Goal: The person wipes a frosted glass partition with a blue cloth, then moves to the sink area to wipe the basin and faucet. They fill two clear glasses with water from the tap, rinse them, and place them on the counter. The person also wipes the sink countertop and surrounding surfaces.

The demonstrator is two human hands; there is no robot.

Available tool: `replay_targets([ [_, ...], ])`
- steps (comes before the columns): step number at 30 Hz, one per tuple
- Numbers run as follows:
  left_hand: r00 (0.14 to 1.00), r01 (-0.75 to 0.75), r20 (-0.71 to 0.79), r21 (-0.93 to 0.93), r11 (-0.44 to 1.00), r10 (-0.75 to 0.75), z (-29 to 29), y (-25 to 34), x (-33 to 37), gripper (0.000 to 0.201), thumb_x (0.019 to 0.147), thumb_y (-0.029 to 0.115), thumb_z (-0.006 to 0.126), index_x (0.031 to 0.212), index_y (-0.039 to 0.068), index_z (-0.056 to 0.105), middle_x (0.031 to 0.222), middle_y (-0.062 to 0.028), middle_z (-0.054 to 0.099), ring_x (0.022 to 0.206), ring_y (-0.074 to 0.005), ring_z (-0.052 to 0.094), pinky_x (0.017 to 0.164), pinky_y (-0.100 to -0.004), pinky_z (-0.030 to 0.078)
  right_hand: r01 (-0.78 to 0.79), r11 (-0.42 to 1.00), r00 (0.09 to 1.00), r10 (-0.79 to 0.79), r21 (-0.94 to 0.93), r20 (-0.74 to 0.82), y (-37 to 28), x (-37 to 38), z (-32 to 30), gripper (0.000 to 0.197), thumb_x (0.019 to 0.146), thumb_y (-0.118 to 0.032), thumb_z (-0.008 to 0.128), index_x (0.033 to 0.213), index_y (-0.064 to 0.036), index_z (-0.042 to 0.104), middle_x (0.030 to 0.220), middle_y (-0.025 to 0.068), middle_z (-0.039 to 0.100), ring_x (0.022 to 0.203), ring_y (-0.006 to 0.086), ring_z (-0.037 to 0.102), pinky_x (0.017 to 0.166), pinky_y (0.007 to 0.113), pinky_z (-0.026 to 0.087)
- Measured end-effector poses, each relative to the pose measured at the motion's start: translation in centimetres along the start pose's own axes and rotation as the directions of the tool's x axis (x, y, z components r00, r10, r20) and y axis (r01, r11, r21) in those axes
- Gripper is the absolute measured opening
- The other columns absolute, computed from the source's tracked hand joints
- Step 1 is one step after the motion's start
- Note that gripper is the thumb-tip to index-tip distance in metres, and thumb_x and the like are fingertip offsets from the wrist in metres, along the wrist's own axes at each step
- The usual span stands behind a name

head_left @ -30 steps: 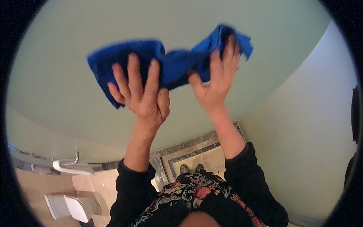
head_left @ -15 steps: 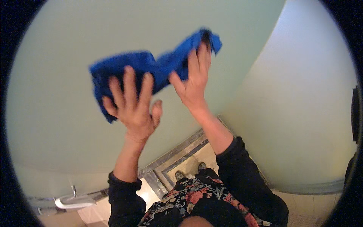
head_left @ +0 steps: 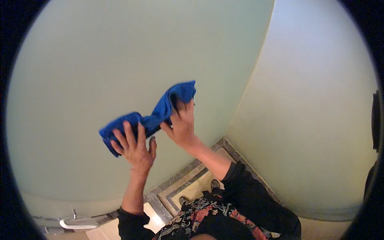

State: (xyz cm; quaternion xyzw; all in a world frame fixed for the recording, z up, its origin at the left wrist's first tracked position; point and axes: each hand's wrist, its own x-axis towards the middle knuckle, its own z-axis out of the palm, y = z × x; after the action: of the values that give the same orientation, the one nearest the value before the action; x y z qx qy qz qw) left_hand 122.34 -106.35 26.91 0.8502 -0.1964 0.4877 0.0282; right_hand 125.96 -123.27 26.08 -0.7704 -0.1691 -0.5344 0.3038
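Note:
A blue cloth [head_left: 162, 110], bunched and twisted in its middle, lies against a smooth pale green wall [head_left: 132, 60]. On its left part rests my left hand [head_left: 138, 152], fingers stretched out and spread, the thumb apart from the cloth. My right hand [head_left: 184, 126] presses the other end, higher up and to the right. Its fingers reach out along the cloth and their tips are partly covered by a fold, while its thumb lies near the twisted middle.
A second pale wall [head_left: 308, 104] meets the green one at a corner on the right. Below, the tiled floor [head_left: 200, 186] has dark stone borders. A white curved fixture [head_left: 78, 223] with a metal part stands at lower left. Something dark [head_left: 375, 120] hangs at the right edge.
Both hands have moved down the wall with the cloth, the right hand also to the left. My view has shifted slightly, showing more of the floor corner.

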Motion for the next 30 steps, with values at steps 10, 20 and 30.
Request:
replay_targets([
  [10, 0.964, 0.052, -0.262, 0.049, 0.997, -0.038, -0.3, 6.6, 16.4, 0.057, 0.077, 0.025, 0.061, 0.132, 0.018, 0.047, 0.145, -0.0128, 0.029, 0.135, -0.0365, 0.02, 0.105, -0.0525, 0.012, 0.169, 0.984, 0.967, -0.175, -0.047, -0.185, 8.5, 15.1, -6.1, 0.069, 0.073, -0.038, 0.066, 0.129, -0.0038, 0.044, 0.136, 0.0266, 0.032, 0.122, 0.0449, 0.031, 0.099, 0.06, 0.02],
  [20, 0.999, -0.014, 0.046, -0.019, 1.0, 0.015, 6.5, 11.2, 6.7, 0.061, 0.07, 0.021, 0.066, 0.128, 0.021, 0.049, 0.141, -0.0089, 0.036, 0.129, -0.0347, 0.031, 0.101, -0.0524, 0.015, -0.077, 0.993, 0.996, 0.08, -0.087, 0.027, 13.0, 2.1, -6.3, 0.067, 0.072, -0.026, 0.066, 0.127, 0.0033, 0.042, 0.133, 0.0278, 0.034, 0.12, 0.0468, 0.033, 0.101, 0.06, 0.02],
  [30, 0.975, -0.088, -0.217, -0.212, 0.973, 0.041, 3.4, 13.7, 21.6, 0.06, 0.07, 0.021, 0.066, 0.128, 0.018, 0.049, 0.142, -0.0058, 0.034, 0.133, -0.0323, 0.026, 0.102, -0.0531, 0.017, 0.044, 0.965, 0.97, -0.103, -0.257, -0.219, 16.0, 17.2, -9.6, 0.066, 0.076, -0.026, 0.063, 0.129, 0.0045, 0.037, 0.139, 0.0269, 0.029, 0.126, 0.0442, 0.029, 0.104, 0.052, 0.021],
])
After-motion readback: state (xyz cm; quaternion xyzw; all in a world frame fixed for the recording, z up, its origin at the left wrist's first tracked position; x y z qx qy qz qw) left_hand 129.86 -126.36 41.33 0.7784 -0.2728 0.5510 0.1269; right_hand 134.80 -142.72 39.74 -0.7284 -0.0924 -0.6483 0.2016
